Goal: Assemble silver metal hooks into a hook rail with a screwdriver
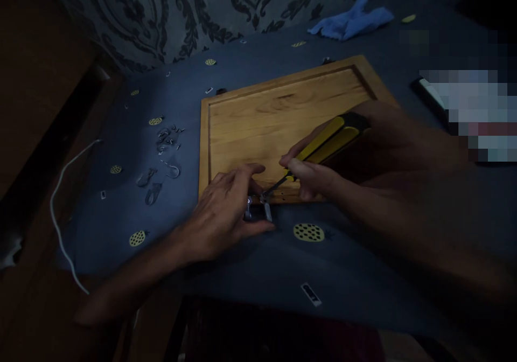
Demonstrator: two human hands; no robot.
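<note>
My right hand [323, 162] is closed round a yellow and black screwdriver [329, 138], with its dark tip [274, 187] angled down to the left. The tip meets a small metal hinge [258, 208] at the near edge of a wooden panel [266, 119]. My left hand [224, 211] pinches that hinge with curled fingers and holds it against the panel's edge. The panel lies flat on a dark blue cloth [226, 259] dotted with yellow patches.
Several loose metal hooks and screws [165, 152] lie on the cloth left of the panel. A white cord [64, 189] runs along the left side. A crumpled blue cloth [351, 20] lies at the back. A dark object [430, 95] sits at the right beside a blurred area.
</note>
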